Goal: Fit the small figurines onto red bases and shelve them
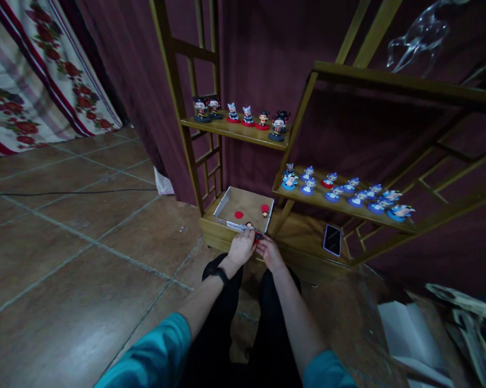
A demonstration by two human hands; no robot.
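Observation:
My left hand point(243, 248) and my right hand point(269, 251) meet at the front edge of a shallow cardboard box point(223, 207). Between their fingers is a small figurine point(258, 236) with a dark head and some red on it; the fingers of both hands close on it and hide much of it. Inside the box lie a round red base point(238, 215), a second red base point(265, 208) and a small dark-haired figurine point(265, 214) near the right wall. Another dark-haired figurine point(249, 224) lies by the front wall, just beyond my left fingers.
A wooden shelf point(234, 129) above the box carries several figurines on red or dark bases. The right shelf point(307, 198) holds several blue and purple figurines. A phone point(332, 240) lies on the lowest board. A clear glass horse point(421, 35) stands at upper right; white boxes point(408, 334) rest below.

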